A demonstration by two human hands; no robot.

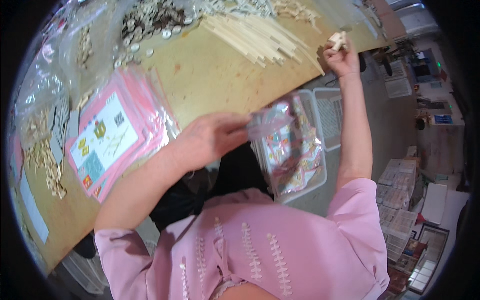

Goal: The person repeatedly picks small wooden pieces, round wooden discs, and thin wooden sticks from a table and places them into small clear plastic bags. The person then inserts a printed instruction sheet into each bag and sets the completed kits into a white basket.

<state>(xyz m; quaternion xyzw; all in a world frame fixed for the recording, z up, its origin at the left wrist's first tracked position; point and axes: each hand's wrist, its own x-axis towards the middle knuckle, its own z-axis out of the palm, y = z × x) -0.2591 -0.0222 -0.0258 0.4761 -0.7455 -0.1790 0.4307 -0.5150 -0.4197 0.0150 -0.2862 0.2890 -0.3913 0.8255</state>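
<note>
My left hand [212,137], a little blurred, is closed on the edge of a clear plastic bag [262,125]. The bag is above a clear plastic bin [322,165] holding several filled bags [295,142] with colourful printing. Out at the far right, by the table's corner, my raised right hand [344,61] grips a few small pale wooden pieces [338,41]; their exact shape is too small to tell. Long thin wooden sticks [260,40] lie in a fanned pile left of that hand.
A stack of pink-edged plastic bags with printed sheets [107,132] lies on the wooden table [215,82]. Round discs [150,25] are heaped behind it. Small wooden pieces [47,165] and grey strips [60,125] sit at the left. Cartons [400,200] stand on the right-hand floor.
</note>
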